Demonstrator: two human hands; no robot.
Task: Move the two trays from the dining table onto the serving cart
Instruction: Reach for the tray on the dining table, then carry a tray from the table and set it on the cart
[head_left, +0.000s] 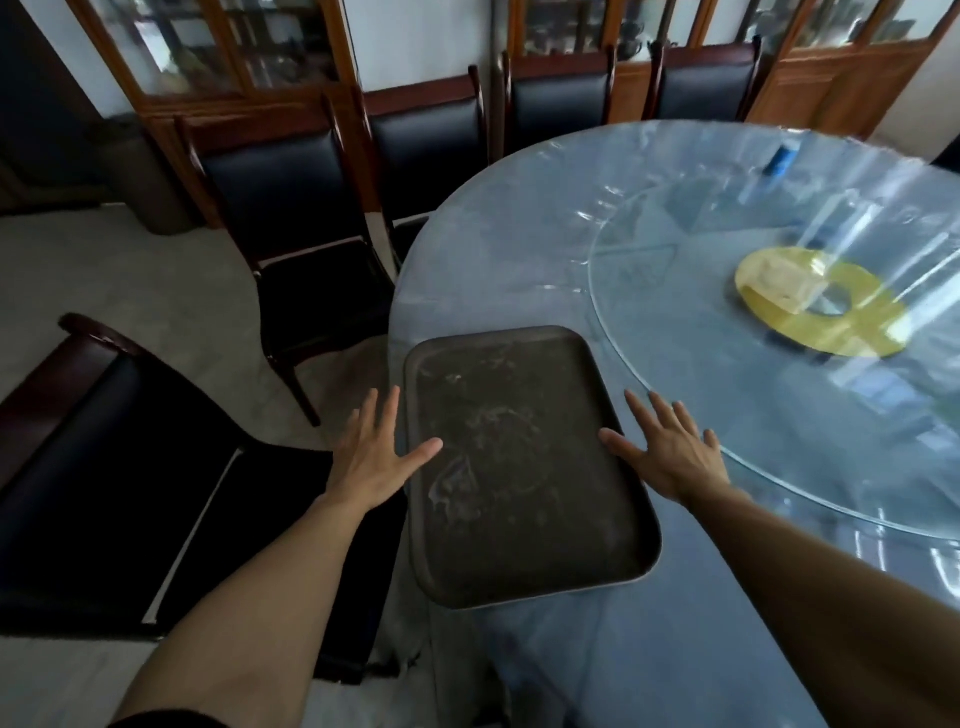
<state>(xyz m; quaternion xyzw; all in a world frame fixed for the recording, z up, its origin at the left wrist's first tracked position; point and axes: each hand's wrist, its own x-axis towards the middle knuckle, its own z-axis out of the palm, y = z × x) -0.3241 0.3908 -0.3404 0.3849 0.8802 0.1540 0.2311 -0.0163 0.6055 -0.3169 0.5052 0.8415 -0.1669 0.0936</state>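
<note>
A dark brown rectangular tray lies flat on the near left edge of the round dining table, which has a clear plastic cover. The tray's surface is scuffed and bare. My left hand hovers at the tray's left rim, fingers spread, thumb over the rim. Beside the tray's right rim, my right hand is also spread with its thumb at the edge. Neither hand grips anything. Only one tray is visible, and no serving cart is in view.
A glass turntable with a yellow disc sits mid-table, and a blue object lies farther back. Black-cushioned wooden chairs ring the table; one stands at my left. Wooden glass-door cabinets line the back wall.
</note>
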